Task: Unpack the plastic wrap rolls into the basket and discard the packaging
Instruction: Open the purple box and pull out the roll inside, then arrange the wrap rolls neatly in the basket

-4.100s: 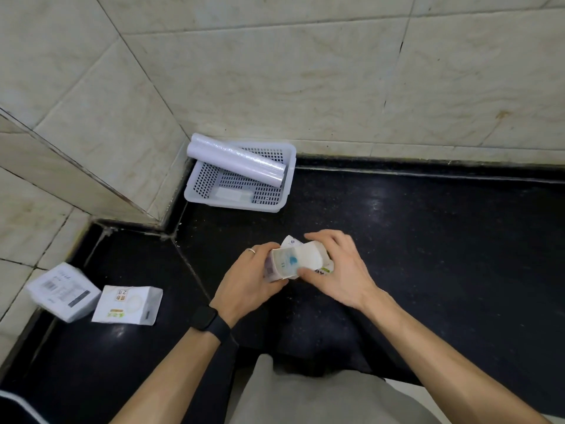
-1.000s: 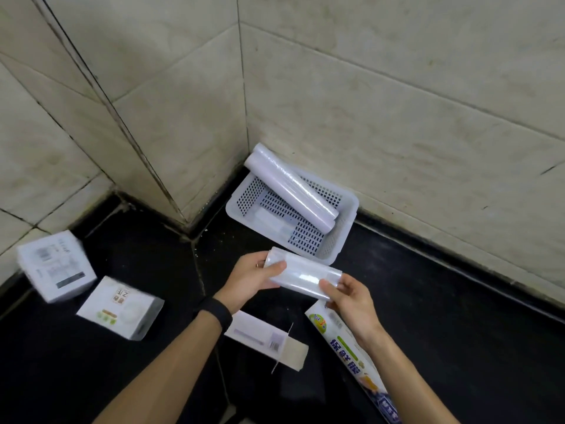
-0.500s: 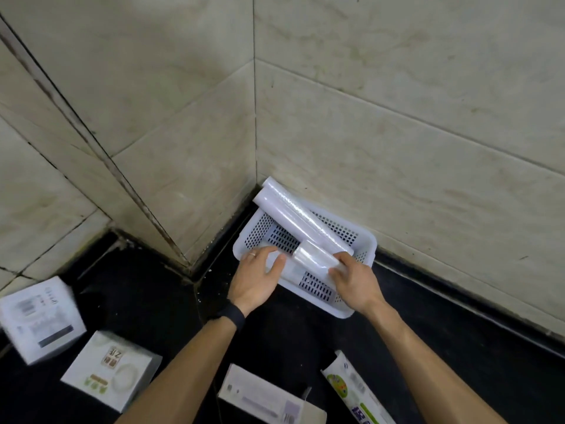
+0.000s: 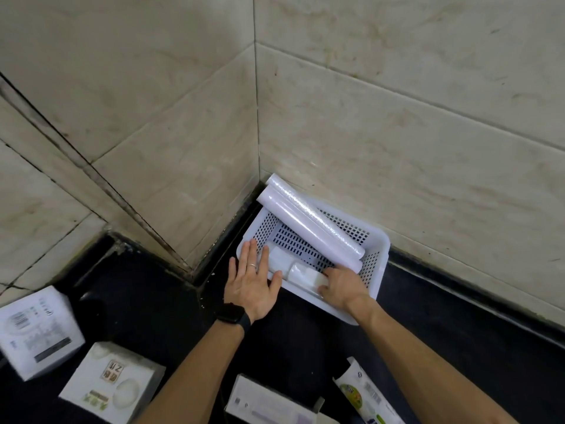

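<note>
You are setting the short roll (image 4: 305, 275) down inside the basket (image 4: 380, 240) beside the long roll (image 4: 312, 221) — right hand (image 4: 342, 289) with fingers curled round it, left hand (image 4: 253, 283) with fingers straight and spread at the rim — while the wrapper (image 4: 367, 393) and box (image 4: 269, 405) are lying on the counter (image 4: 305, 341), undiscarded.

One basket (image 4: 377, 270), two long rolls (image 4: 308, 221), two short rolls (image 4: 278, 259), two square boxes (image 4: 113, 384), one flat box (image 4: 263, 405) and one wrapper (image 4: 367, 396) are counted.

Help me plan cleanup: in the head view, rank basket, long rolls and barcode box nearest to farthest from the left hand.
1. basket, under the left hand's fingers
2. long rolls, at the basket's far side
3. barcode box, far left
</note>
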The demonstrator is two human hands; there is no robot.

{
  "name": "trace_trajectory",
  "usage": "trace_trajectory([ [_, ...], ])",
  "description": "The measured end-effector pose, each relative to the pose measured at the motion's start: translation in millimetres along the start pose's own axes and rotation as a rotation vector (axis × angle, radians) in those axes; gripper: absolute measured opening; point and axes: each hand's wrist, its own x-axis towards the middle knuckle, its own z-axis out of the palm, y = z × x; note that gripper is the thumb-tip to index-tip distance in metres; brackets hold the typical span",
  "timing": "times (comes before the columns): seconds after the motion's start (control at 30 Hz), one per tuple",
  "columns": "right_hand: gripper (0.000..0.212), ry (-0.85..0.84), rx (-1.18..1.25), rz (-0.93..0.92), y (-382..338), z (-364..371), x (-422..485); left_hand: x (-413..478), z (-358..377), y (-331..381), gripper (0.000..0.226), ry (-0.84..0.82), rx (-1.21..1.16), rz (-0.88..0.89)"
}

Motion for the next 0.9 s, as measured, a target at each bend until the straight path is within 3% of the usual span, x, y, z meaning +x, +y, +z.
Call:
trace_trajectory([
  [0.13,0.033,0.094,0.129,0.017,0.6,-2.8,-9.6,-0.7,1.4,0.3,0.072,0.025,-0.018,0.005],
  [0.37,0.050,0.445,0.282,-0.023,8.6,-11.4,-11.8,-0.5,8.1,-0.3,0.077,0.099,-0.036,0.004],
  [0.5,0.063,0.390,0.129,-0.006,-3.2,-19.5,5.5,-0.7,11.4,-1.1,0.077,0.134,-0.029,0.011],
  [0.77,0.051,0.339,-0.181,0.063,-12.7,-9.8,18.5,-1.9,16.2,-2.5,0.075,0.174,-0.064,0.016],
  [0.9,0.053,0.339,-0.165,0.024,-10.6,-7.9,22.3,0.2,15.8,-2.4,0.074,0.161,-0.046,0.016],
])
